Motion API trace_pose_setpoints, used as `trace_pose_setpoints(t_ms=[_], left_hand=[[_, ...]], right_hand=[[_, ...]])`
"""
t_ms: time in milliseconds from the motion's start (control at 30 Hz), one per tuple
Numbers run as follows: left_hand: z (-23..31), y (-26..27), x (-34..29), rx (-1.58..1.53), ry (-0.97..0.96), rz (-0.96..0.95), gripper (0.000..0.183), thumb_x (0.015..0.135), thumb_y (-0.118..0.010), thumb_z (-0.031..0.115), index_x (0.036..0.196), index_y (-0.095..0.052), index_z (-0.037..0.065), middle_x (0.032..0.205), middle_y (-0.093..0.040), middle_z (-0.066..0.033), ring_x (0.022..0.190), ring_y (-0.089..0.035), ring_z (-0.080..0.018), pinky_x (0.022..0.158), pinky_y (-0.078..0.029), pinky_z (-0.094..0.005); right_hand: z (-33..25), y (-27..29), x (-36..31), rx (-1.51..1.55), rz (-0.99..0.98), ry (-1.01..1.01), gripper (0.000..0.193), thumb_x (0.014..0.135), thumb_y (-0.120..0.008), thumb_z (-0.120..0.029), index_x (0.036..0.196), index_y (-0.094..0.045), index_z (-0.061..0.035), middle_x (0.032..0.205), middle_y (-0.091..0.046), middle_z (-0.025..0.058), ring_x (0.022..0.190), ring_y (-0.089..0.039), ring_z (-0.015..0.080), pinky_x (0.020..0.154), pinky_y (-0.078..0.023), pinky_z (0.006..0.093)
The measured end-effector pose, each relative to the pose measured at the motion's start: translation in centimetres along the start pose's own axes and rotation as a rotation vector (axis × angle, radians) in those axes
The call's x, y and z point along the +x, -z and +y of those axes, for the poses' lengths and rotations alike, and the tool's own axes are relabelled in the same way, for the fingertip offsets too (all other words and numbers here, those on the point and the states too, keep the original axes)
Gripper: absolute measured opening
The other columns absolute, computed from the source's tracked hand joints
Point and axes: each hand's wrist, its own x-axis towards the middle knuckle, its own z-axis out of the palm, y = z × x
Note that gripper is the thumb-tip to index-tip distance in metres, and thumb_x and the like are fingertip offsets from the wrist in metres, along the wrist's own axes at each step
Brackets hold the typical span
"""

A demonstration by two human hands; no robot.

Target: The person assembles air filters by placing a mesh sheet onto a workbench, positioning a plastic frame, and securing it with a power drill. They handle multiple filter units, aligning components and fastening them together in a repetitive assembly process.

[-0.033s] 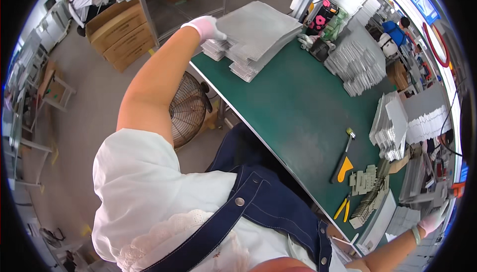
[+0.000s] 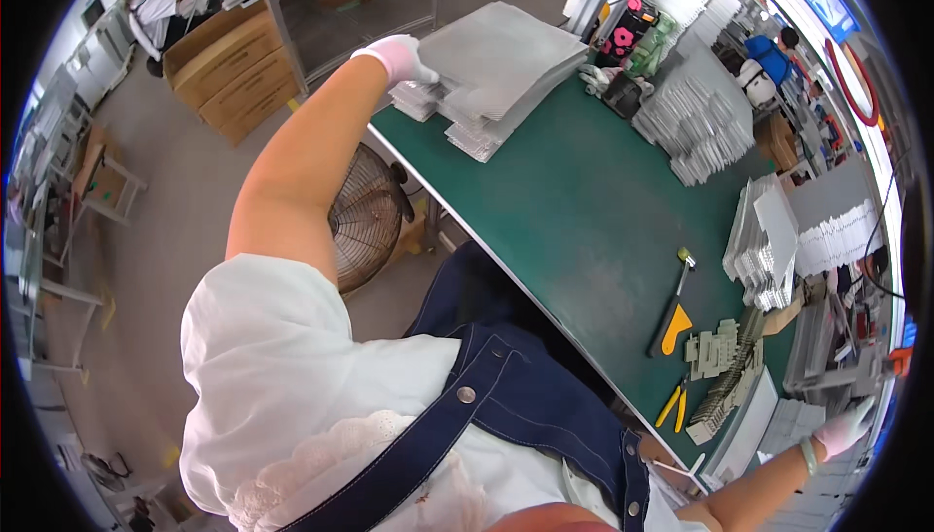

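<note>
At the far left corner of the green table, my left hand [image 2: 397, 57], in a pink and white glove, rests by the edge of a stack of thin perforated metal sheets [image 2: 516, 41]. Its fingers reach over the stack's left side, and some are hidden. Far to the right, beyond the table's end, my right hand [image 2: 843, 432], gloved the same way with a pale band at the wrist, stretches its fingers outward. It is near grey-white stacked pieces [image 2: 793, 425]; whether it touches them I cannot tell.
On the green table [image 2: 555, 230] lie a yellow-and-black handled tool [image 2: 673, 323], yellow pliers [image 2: 673, 407] and grey-green parts [image 2: 715, 349]. More sheet stacks [image 2: 696, 124] stand at the back right. A floor fan [image 2: 368, 221] and cartons [image 2: 233, 70] are left; a person [image 2: 170, 2] sits beyond.
My right hand has moved slightly down and to the left in the view. The left hand has shifted very little, and the sheet stack looks the same.
</note>
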Motion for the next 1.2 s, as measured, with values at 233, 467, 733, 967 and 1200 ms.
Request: trace_pose_setpoints(t_ms=[233,467,733,967,1200], left_hand=[[2.8,3.0,2.8,-0.024,-0.068,0.028,0.047,0.071,-0.072,0.035,0.102,-0.073,0.000,0.107,-0.070,-0.0205,0.101,-0.067,-0.0346,0.088,-0.053,-0.0413],[-1.1,5.2,4.7,-0.442,-0.144,0.030,0.044,0.084,-0.065,0.030,0.120,-0.066,0.004,0.110,-0.067,-0.0081,0.094,-0.063,-0.0169,0.083,-0.051,-0.0317],[18.3,0.2,-10.0,-0.795,-0.414,-0.071,0.057,0.081,-0.072,0.029,0.127,-0.059,-0.003,0.108,-0.068,-0.0176,0.093,-0.066,-0.0186,0.086,-0.052,-0.0322],[29.2,-12.4,-17.5,-0.168,-0.716,0.029,0.066,0.075,-0.071,0.056,0.123,-0.064,0.010,0.115,-0.058,-0.0219,0.111,-0.054,-0.0393,0.098,-0.043,-0.0504],[33.4,-18.1,-15.9,-0.194,-1.031,0.094,0.064,0.083,-0.064,0.042,0.135,-0.052,0.008,0.139,-0.047,-0.0235,0.134,-0.037,-0.0422,0.113,-0.025,-0.0555]], right_hand=[[2.7,-4.4,-20.2,-0.200,-0.056,0.086,0.052,0.100,-0.056,-0.024,0.136,-0.045,0.0103,0.139,-0.050,0.0237,0.129,-0.049,0.0311,0.110,-0.037,0.0396],[5.6,-8.4,-32.4,-0.323,-0.664,0.360,0.043,0.087,-0.068,-0.020,0.123,-0.058,0.0014,0.125,-0.058,0.0231,0.119,-0.053,0.0396,0.104,-0.040,0.0461],[3.0,-14.1,-33.5,-0.400,-0.905,0.668,0.037,0.085,-0.067,-0.030,0.116,-0.065,-0.0106,0.134,-0.055,0.0173,0.127,-0.048,0.0380,0.104,-0.039,0.0491],[8.7,-15.9,-32.3,-0.669,-0.852,0.408,0.045,0.088,-0.061,-0.029,0.124,-0.057,-0.0012,0.137,-0.051,0.0192,0.119,-0.053,0.0339,0.096,-0.047,0.0450],[2.3,-16.5,-34.4,-0.353,-1.286,0.554,0.072,0.082,-0.065,-0.050,0.134,-0.051,-0.0024,0.139,-0.045,0.0251,0.132,-0.037,0.0398,0.111,-0.025,0.0546]])
